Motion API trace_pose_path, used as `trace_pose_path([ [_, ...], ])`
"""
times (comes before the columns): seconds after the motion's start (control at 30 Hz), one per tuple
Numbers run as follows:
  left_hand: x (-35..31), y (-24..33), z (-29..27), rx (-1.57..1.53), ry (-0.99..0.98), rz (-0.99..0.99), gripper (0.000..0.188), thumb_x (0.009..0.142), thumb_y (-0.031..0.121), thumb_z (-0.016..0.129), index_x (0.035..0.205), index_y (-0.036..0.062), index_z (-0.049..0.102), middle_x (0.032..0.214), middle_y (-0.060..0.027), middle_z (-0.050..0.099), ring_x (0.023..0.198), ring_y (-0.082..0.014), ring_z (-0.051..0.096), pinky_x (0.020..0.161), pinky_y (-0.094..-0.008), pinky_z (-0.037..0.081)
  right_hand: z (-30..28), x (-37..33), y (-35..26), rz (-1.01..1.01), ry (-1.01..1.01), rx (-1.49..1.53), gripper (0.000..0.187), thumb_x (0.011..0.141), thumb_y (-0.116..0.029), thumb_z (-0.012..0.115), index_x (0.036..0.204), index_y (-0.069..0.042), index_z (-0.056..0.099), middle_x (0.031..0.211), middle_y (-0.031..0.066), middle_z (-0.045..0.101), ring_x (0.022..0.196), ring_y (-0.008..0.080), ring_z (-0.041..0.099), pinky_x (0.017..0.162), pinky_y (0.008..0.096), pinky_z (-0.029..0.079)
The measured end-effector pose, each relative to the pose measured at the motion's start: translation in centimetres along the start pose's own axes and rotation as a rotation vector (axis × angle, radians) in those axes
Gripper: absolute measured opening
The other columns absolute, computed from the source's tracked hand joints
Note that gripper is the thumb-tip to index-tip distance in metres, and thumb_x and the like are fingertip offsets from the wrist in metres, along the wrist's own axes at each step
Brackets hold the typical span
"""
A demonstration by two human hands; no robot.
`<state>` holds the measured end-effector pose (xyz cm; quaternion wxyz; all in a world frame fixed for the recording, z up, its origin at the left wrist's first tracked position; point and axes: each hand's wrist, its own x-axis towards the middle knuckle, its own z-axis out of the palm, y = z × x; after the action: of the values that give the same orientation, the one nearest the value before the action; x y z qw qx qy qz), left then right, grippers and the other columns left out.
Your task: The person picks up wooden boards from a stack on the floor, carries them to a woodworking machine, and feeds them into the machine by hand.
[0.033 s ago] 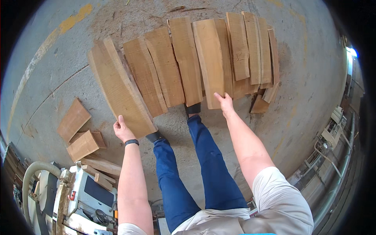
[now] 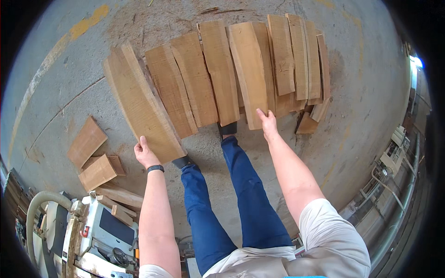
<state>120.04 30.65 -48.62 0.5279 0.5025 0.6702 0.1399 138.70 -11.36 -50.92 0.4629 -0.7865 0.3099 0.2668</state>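
My left hand [image 2: 146, 154] is closed on the near end of a wide wooden board [image 2: 136, 99], its thumb on top and fingers underneath. This board slants at the left end of a row of similar planks. My right hand [image 2: 267, 125] pinches the near right corner of another wooden board [image 2: 246, 69], pale along its left edge, which overlaps a darker plank [image 2: 264, 60]. Between the two held boards lie three planks, among them one [image 2: 192, 78] with a wavy edge. Narrower planks [image 2: 281, 55] sit side by side to the right.
Short wood offcuts [image 2: 98, 173] lie on the concrete floor at the left. A white machine [image 2: 109, 227] with a hose [image 2: 41, 197] stands at the lower left. Metal pipes and frames [image 2: 396, 222] run along the right side. My shoes are close to the planks' near ends.
My right hand and the near end of its board have shifted slightly to the right. The far end of the left board has moved a little left. Both grips stay the same.
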Motion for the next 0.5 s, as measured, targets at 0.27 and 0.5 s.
trace_pose_path([
  [0.27, 1.2, -3.3, 3.0, 0.136, -0.150, 0.055, 0.043, 0.088, 0.027, 0.080, 0.110, -0.0036, 0.062, 0.102, -0.0076, 0.069, 0.091, -0.0167, 0.063, 0.086, -0.0301, 0.050, 7.2, -3.0, -0.3, -0.061, 0.075, -0.095, 0.075, 0.083, -0.057, 0.074, 0.114, 0.011, 0.062, 0.122, 0.0271, 0.064, 0.118, 0.0326, 0.060, 0.103, 0.0387, 0.044],
  [0.5, 4.8, -8.4, 4.6, 0.525, -0.368, 0.087, 0.074, 0.074, 0.030, 0.088, 0.130, -0.0056, 0.055, 0.119, -0.0179, 0.067, 0.111, -0.0318, 0.063, 0.100, -0.0392, 0.048, 11.0, -1.2, -1.0, 0.057, -0.062, -0.038, 0.081, 0.082, -0.049, 0.080, 0.129, 0.009, 0.051, 0.126, 0.0207, 0.062, 0.118, 0.0266, 0.058, 0.101, 0.0373, 0.045],
])
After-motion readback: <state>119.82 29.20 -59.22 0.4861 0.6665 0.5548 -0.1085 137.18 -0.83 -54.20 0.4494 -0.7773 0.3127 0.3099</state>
